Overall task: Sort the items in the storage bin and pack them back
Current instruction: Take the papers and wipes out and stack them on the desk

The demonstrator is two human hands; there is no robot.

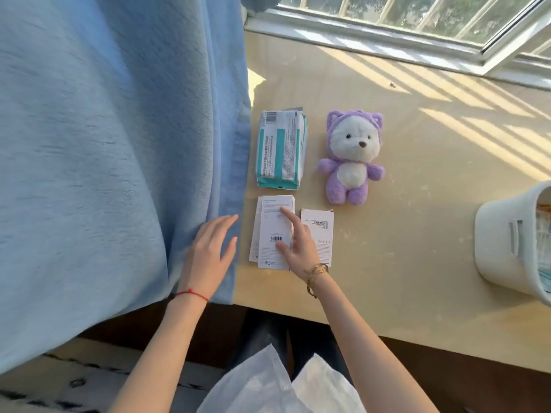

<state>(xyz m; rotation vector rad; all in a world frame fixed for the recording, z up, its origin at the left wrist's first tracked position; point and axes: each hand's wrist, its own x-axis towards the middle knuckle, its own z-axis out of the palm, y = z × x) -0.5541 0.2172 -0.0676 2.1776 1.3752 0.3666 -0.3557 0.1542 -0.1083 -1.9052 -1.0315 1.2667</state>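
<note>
My right hand (299, 244) lies with fingers straight on the white box (275, 232), gripping nothing; my left hand (213, 248) rests open on the curtain (119, 144). The bin (507, 242) sits well apart, right. I judge the curtain could sweep the box or wipes (280, 150) out of line.

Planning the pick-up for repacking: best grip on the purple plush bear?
Probably the purple plush bear by its torso, coming from above. It lies flat on its back on the table, head toward the window, with free space on every side. The torso is narrower than the hooded head, and soft, so fingers could close across it.
</note>
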